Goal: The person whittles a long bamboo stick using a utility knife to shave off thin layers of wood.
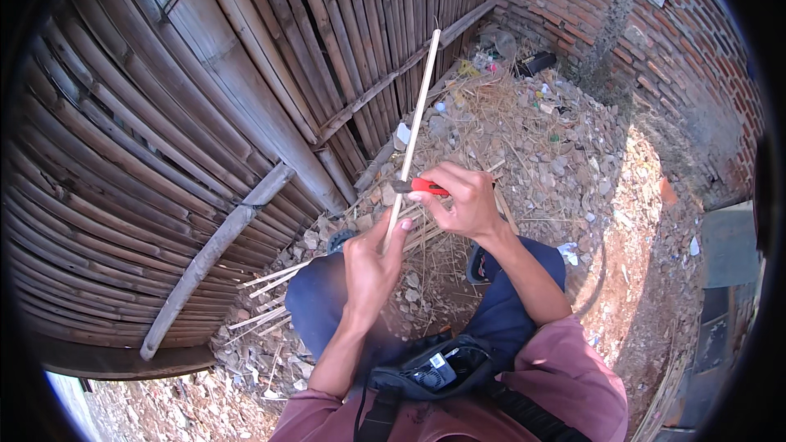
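Note:
A long pale bamboo strip (421,106) slants up and away in front of me. Its lower part is gripped between the thumb and fingers of my left hand (372,266). In my right hand (463,200) is a small red-handled knife (429,187), fingers closed round the handle. The dark blade lies against the strip just above my left hand. More pale bamboo strips (270,282) lie on the ground by my left knee, and others pass behind my hands.
A bamboo wall (246,57) with a cross pole (217,258) stands at the left. Stony ground with straw and litter (532,155) spreads ahead, up to a brick wall (688,57). An open black pouch (434,372) sits at my waist, between my bent knees.

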Demonstrator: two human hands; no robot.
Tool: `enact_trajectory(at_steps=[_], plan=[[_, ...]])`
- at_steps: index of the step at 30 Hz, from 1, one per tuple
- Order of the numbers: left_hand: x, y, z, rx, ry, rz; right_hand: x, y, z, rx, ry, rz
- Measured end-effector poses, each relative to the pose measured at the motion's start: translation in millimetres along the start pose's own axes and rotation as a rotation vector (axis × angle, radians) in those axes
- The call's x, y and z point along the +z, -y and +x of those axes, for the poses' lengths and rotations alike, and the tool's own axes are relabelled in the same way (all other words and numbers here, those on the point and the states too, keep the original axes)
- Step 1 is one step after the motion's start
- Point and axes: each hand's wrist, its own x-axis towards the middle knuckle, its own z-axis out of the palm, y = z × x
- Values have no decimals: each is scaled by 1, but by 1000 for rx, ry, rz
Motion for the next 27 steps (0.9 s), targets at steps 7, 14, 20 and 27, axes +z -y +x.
enact_trajectory(at_steps=[7,14,20,27], plan=[[2,19,-34,58,-51,-33,-4,-19,6,126,-59,-31],[-14,2,-60,-205,49,16,4,-29,3,94,-102,-5],[-21,6,-82,-211,61,-15,0,-34,7,104,-64,-22],[-25,9,-97,-277,67,27,3,-50,11,152,-32,-59]])
